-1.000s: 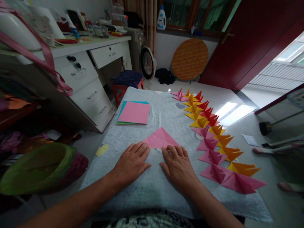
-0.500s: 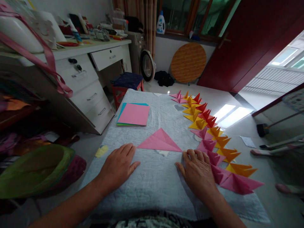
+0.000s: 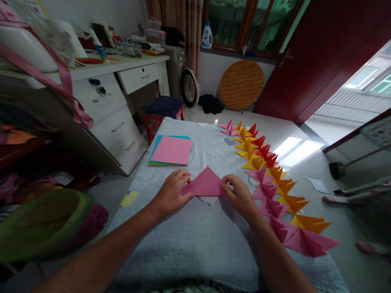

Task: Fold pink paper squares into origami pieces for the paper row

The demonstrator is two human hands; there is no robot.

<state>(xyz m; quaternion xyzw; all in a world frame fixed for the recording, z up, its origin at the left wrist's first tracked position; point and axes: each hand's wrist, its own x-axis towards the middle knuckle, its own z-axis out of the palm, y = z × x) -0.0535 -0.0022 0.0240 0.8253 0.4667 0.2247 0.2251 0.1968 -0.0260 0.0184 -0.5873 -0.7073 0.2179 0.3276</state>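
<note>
A pink paper folded into a triangle (image 3: 205, 184) lies in the middle of the pale grey cloth (image 3: 195, 240) covering the table. My left hand (image 3: 172, 192) pinches the triangle's left corner. My right hand (image 3: 240, 194) pinches its right corner. Both hands have their fingers closed on the paper. A stack of square coloured sheets (image 3: 171, 150), pink on top, lies beyond my left hand.
Several folded paper pieces (image 3: 275, 183) in pink, yellow, orange and red run in a double row along the cloth's right side. A white desk with drawers (image 3: 116, 106) stands at left, a red stool (image 3: 163, 109) beyond the table, a green bag (image 3: 42, 221) at lower left.
My hands lay flat on the cloth, then slid apart to the triangle's two ends. Now both have closed in and pinch its left and right corners.
</note>
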